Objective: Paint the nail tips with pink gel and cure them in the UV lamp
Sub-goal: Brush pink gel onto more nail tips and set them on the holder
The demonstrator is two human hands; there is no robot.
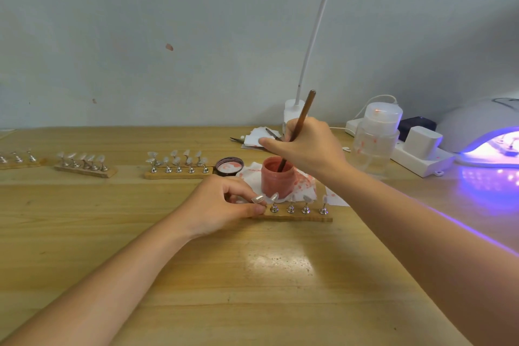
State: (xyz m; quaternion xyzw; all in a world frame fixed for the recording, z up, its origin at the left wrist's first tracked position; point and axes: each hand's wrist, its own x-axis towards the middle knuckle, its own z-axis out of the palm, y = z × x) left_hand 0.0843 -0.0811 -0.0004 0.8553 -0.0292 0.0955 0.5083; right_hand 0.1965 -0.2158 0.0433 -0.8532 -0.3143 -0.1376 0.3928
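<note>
Brush (pixel 302 121) in your right hand (pixel 306 146), fingers curled round the brown handle, its tip down inside the pink gel jar (pixel 277 180), which stands on a stained tissue (pixel 306 181). Your left hand (pixel 222 205) pinches a nail tip (pixel 257 198) at the left end of the nearest wooden strip (pixel 297 216), just in front of the jar. Far right, the UV lamp (pixel 483 135) glows violet. More strips of nail tips (pixel 177 164) stand to the left, beside the jar's lid (pixel 229 166).
</note>
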